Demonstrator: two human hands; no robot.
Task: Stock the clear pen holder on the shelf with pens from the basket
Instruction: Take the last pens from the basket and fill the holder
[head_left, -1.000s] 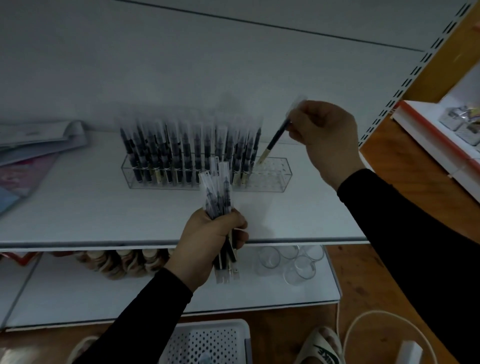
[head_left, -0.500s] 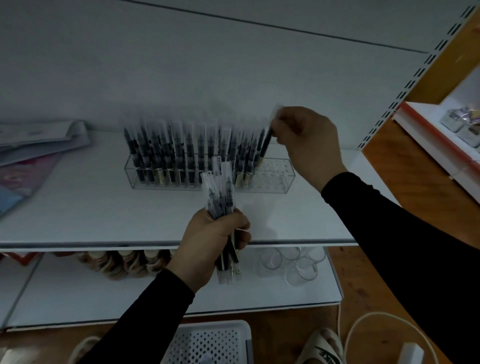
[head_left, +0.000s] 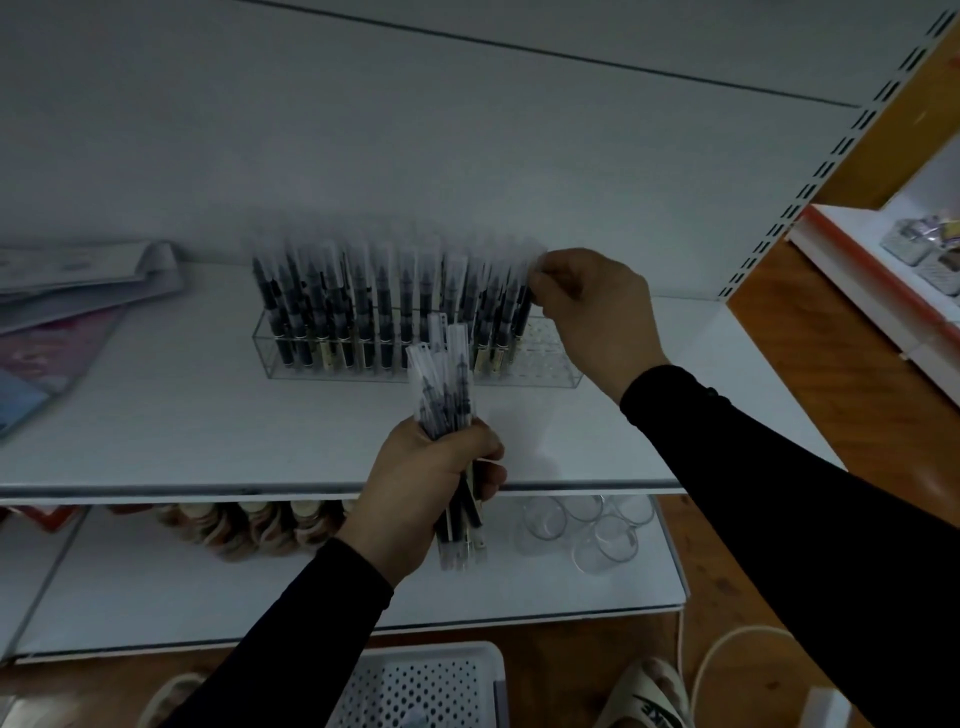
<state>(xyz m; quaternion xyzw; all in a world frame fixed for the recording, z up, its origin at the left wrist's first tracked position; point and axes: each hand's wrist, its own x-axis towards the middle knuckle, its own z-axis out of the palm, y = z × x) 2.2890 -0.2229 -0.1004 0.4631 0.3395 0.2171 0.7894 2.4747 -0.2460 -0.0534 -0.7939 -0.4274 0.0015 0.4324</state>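
Note:
The clear pen holder (head_left: 550, 371) stands on the white upper shelf (head_left: 156, 415). Several dark pens in clear sleeves (head_left: 363, 306) fill its left and middle holes, while the right end shows bare holes. My right hand (head_left: 592, 317) pinches the top of one pen (head_left: 522, 312) that stands upright in the holder at the right edge of the filled rows. In front of the shelf edge, my left hand (head_left: 431, 483) grips a bundle of several pens (head_left: 444, 395), tips upward. Part of the white perforated basket (head_left: 426, 686) shows at the bottom.
Folded papers and booklets (head_left: 67, 296) lie at the shelf's left. The lower shelf (head_left: 363, 587) carries brown jars (head_left: 249, 525) and clear glass cups (head_left: 597, 530). A sandal (head_left: 644, 696) and white cable (head_left: 727, 649) lie on the wooden floor; another shelf unit (head_left: 883, 291) stands at right.
My right hand moved left and down with its pen, from a tilted hold above the holder's right part to upright in the holder. The left hand kept its bundle in place.

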